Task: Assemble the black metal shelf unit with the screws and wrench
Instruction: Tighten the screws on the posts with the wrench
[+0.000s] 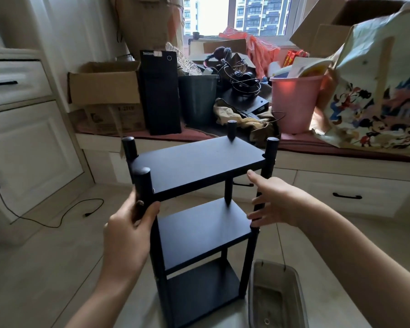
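The black shelf unit stands upright on the floor in the middle of the view, with three shelves between four round posts. My left hand grips the near-left post just below the top shelf. My right hand is open with fingers spread, its fingertips at the near-right post between the top and middle shelves; I cannot tell whether they touch it. No screws or wrench show.
A grey plastic tub sits on the floor at the shelf's lower right. Behind is a window seat crowded with cardboard boxes, a black computer tower, a pink bucket and a printed bag. A black cable trails at left.
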Tool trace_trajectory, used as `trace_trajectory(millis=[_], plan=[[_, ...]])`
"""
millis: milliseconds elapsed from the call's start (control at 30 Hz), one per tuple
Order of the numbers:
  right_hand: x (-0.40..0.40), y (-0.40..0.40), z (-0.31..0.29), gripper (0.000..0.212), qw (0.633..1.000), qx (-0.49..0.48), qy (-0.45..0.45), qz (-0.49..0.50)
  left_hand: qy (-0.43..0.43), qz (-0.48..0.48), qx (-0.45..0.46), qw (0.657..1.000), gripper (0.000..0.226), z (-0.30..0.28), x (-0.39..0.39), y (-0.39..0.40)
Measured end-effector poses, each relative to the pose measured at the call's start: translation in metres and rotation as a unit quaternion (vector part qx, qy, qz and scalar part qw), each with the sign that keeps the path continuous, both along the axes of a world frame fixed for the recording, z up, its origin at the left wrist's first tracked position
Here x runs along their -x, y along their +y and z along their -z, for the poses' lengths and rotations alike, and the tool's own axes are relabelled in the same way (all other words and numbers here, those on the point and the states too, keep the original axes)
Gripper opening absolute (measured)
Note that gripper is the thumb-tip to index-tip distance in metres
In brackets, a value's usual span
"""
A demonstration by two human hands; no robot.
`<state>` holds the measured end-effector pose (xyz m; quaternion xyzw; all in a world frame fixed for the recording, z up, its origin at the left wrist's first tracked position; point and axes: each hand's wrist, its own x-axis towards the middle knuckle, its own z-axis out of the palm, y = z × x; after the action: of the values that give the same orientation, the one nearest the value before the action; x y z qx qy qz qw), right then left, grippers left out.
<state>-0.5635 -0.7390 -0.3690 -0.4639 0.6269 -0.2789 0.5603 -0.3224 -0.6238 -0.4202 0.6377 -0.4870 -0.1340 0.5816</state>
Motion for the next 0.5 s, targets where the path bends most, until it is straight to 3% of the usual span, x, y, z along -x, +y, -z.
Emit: trace_trajectory(millis=[67, 133, 333, 500], plan=[[-0.008, 0.005, -0.01, 0.058, 0.99, -0.02, -0.139, 0.004, -0.004, -0.002, 0.002, 1.0, 0.044, 0.0, 0.002, 0.0], [-0.018, 0.005, -0.018, 0.044, 0.978, -0.01, -0.207, -0.006, 0.0, -0.001, 0.003, 1.0, 0.045, 0.001, 0.004, 0.001], [-0.04, -0.003, -0.017, 0.024, 0.971, 0.038, -0.235, -0.02, -0.025, -0.011, 0.004, 1.0, 0.061, -0.001, 0.023, 0.01], [-0.039, -0.028, -0.014, 0.004, 0.958, 0.048, -0.281, 0.035, 0.026, 0.006, -0.002, 1.0, 0.082, 0.008, 0.053, 0.014]])
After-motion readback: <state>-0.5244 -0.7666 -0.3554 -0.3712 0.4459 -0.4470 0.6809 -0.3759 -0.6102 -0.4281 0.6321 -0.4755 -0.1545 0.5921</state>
